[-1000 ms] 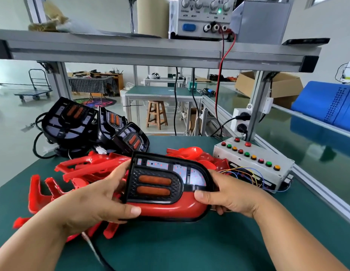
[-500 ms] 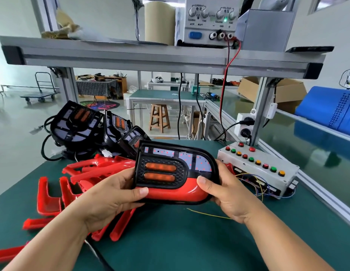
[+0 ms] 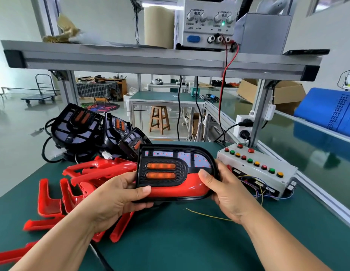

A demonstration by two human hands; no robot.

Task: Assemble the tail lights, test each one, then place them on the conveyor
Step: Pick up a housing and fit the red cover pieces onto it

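A tail light (image 3: 170, 173) with a black frame, two amber strips, small red LED dots and a red lower lens is held above the green bench. My left hand (image 3: 119, 198) grips its left end, thumb on the red lens. My right hand (image 3: 227, 190) grips its right end, thumb on the front face. Several loose red lenses (image 3: 76, 182) lie piled at the left. Three black tail light housings (image 3: 96, 130) with cables stand behind them. The grey test box (image 3: 258, 169) with coloured buttons sits at the right.
The conveyor (image 3: 307, 143) with its green belt runs along the right behind an aluminium rail. A power supply (image 3: 207, 22) stands on the overhead shelf, red and black leads hanging down. Loose thin wires (image 3: 209, 216) lie on the mat near the test box.
Both hands have lifted the tail light up and tilted it more towards me. The amber strips look lit brighter than before.
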